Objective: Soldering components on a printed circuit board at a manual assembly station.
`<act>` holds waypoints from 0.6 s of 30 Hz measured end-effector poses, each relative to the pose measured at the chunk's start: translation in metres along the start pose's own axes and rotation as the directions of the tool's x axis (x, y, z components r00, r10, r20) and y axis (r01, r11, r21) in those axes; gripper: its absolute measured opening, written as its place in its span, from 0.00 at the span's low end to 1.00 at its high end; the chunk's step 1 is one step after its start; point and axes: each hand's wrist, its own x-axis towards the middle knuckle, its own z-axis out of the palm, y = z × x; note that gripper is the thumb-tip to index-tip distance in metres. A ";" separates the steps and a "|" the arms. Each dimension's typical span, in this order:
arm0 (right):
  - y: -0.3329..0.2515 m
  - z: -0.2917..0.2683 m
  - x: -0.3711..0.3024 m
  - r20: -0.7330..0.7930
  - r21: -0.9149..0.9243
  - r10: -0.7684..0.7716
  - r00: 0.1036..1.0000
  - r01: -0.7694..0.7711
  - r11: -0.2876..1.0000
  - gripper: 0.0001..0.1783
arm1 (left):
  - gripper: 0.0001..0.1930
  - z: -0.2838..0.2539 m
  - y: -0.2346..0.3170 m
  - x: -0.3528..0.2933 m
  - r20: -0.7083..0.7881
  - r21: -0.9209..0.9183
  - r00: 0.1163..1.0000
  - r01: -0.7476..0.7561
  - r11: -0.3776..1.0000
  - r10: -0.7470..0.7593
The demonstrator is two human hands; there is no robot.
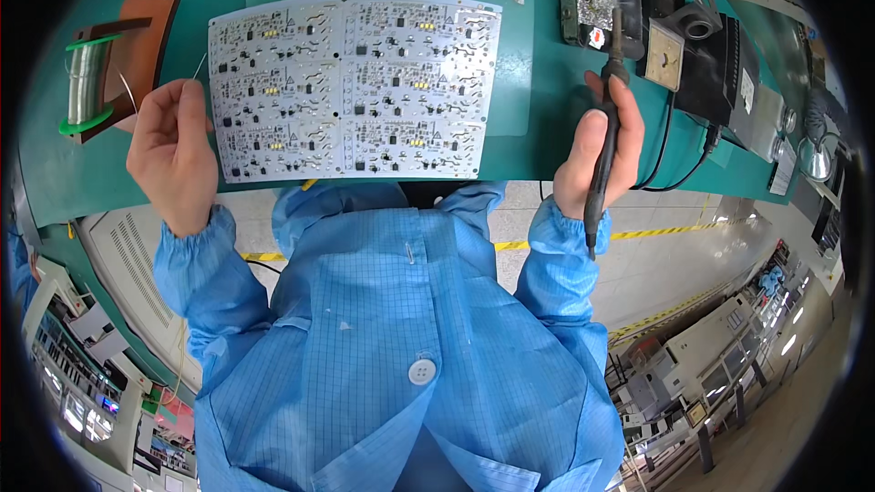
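Observation:
A white circuit board panel (342, 91), packed with small parts and yellow components, lies flat on the green mat. Beside its left edge, my left hand (173, 150) pinches thin solder wire (200, 66), whose end points up toward the board. The wire comes from a green-rimmed spool (88, 82) on a brown stand (150, 36). To the right of the panel, my right hand (576, 173) grips a black soldering iron (603, 159) by its handle. The iron's tip reaches over a dark metal tray (570, 14) holding silvery solder scraps.
Right of the tray are a tan sponge (663, 59), an iron holder (697, 27) and a black box (715, 82) with cables. The green table's front edge (519, 180) runs just below the panel. A tiled floor with yellow-striped tape and equipment lies beyond.

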 end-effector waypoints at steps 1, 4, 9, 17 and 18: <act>-0.001 0.000 0.000 -0.007 -0.001 0.010 1.000 -0.010 1.000 0.21 | 0.06 0.001 -0.005 0.000 -0.003 0.003 1.000 0.001 1.000 -0.001; -0.008 0.002 0.002 -0.032 -0.012 0.015 0.999 -0.015 1.000 0.21 | 0.07 0.006 -0.020 0.004 -0.101 -0.084 0.995 0.015 0.996 -0.023; -0.011 0.006 0.002 -0.004 -0.010 0.071 0.998 -0.071 0.997 0.20 | 0.07 0.001 -0.024 0.006 -0.142 -0.157 0.989 0.008 0.988 -0.030; -0.015 0.008 0.001 -0.008 0.052 0.148 0.989 -0.147 0.988 0.23 | 0.05 0.005 -0.016 -0.001 -0.113 -0.196 0.993 0.014 0.981 -0.036; -0.016 0.007 0.002 -0.003 0.058 0.147 0.989 -0.147 0.987 0.23 | 0.05 0.005 -0.016 -0.001 -0.119 -0.191 0.992 0.015 0.981 -0.038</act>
